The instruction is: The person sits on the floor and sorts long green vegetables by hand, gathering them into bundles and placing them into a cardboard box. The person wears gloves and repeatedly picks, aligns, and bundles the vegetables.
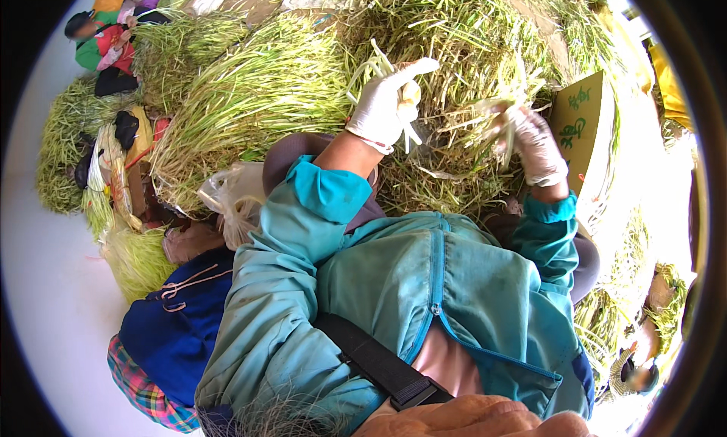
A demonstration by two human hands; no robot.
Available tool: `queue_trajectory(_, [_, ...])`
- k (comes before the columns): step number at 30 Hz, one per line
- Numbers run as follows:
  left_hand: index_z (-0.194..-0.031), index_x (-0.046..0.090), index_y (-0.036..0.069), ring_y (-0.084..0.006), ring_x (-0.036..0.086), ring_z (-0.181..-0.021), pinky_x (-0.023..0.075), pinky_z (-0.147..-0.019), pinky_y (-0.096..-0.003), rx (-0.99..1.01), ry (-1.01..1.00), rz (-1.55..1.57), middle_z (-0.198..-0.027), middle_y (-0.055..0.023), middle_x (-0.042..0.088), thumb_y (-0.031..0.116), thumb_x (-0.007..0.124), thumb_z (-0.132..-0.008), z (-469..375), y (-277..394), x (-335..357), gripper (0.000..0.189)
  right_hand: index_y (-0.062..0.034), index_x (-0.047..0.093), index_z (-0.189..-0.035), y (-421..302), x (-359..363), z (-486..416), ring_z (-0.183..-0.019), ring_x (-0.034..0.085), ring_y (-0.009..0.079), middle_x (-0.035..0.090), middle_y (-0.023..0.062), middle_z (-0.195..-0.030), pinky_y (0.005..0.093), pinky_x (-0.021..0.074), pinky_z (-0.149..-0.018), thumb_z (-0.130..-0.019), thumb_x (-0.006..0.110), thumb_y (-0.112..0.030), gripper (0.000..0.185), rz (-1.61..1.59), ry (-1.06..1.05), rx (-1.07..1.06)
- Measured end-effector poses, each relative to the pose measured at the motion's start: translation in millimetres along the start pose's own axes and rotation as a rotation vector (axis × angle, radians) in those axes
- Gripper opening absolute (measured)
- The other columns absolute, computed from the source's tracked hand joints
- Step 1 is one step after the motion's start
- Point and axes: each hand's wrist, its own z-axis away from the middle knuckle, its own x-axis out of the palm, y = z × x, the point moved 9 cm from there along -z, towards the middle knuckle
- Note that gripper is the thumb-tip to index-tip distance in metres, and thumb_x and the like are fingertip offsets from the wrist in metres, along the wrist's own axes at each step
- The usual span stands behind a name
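Observation:
White thin gloves cover both hands. My left hand [386, 104] is closed around a few pale green plant stems [366, 73], its index finger pointing away to the right. My right hand [525, 139], blurred, has its fingers at another wisp of pale stems and dry leaves [505, 116]; whether it grips them is unclear. Below and between the hands lies a tangled heap of green and straw-coloured stalks [454, 45]. To the left of my left hand a thick pile of long stalks [255, 90] lies roughly in line.
A cardboard piece [576, 124] with green writing stands beside my right hand. A clear plastic bag [235, 198] lies left of my knee, near a blue cloth bundle [176, 323]. One person [108, 45] sits among stalks at upper left; another person [633, 374] is at lower right.

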Motion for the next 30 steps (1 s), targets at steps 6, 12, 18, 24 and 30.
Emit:
queue_trajectory(6, [-0.125,0.058,0.003,-0.0059,0.029,-0.045,0.0230,-0.042,-0.0204,0.044,0.026,0.021,-0.058,0.0055,0.036,0.021,0.048,-0.096,3,8,-8,0.035,-0.0033,0.063,-0.112,-101,-6,-34,-0.087,0.064,0.0154,0.067,0.0100,-0.106,0.0247,0.0483,-0.068,-0.099,0.042,-0.040,0.044,0.231,-0.029,-0.285])
queue_trajectory(12, [-0.119,0.063,0.004,-0.0059,0.030,-0.044,0.0235,-0.041,-0.0205,0.039,0.037,0.054,-0.057,0.0060,0.037,0.020,0.052,-0.095,-6,8,-1,0.031,-0.0061,0.068,-0.105,-87,-78,-112,-0.065,0.053,0.0078,0.066,0.0012,-0.082,0.0218,0.0431,-0.060,-0.096,0.054,-0.034,0.032,0.655,0.086,-0.274])
queue_trajectory(18, [-0.121,0.061,0.003,-0.0037,0.034,-0.045,0.0274,-0.042,-0.0184,0.075,0.033,0.020,-0.063,0.0046,0.048,0.020,0.052,-0.095,-2,9,-8,0.032,-0.0029,0.067,-0.110,-45,-58,-99,-0.067,0.053,0.0116,0.063,0.0070,-0.084,0.0272,0.0449,-0.058,-0.092,0.062,-0.034,0.037,0.946,0.297,-0.115])
queue_trajectory(24, [-0.126,0.059,0.009,-0.0010,0.035,-0.047,0.0303,-0.042,-0.0160,0.243,-0.050,-0.288,-0.115,-0.0108,0.066,0.015,0.049,-0.093,0,5,4,0.035,-0.0053,0.072,-0.092,-5,2,-39,-0.059,0.046,0.0066,0.064,0.0007,-0.068,0.0275,0.0419,-0.057,-0.089,0.067,-0.029,0.025,0.644,0.302,-0.210])
queue_trajectory(30, [-0.116,0.067,0.009,-0.0006,0.037,-0.045,0.0275,-0.040,-0.0182,0.009,0.043,-0.211,-0.103,-0.0005,0.069,0.015,0.055,-0.091,2,-19,11,0.029,-0.0085,0.069,-0.088,-3,57,-19,-0.069,0.063,0.0317,0.065,0.0147,-0.075,0.0378,0.0498,-0.064,-0.087,0.064,-0.037,0.029,1.150,0.233,-0.324])
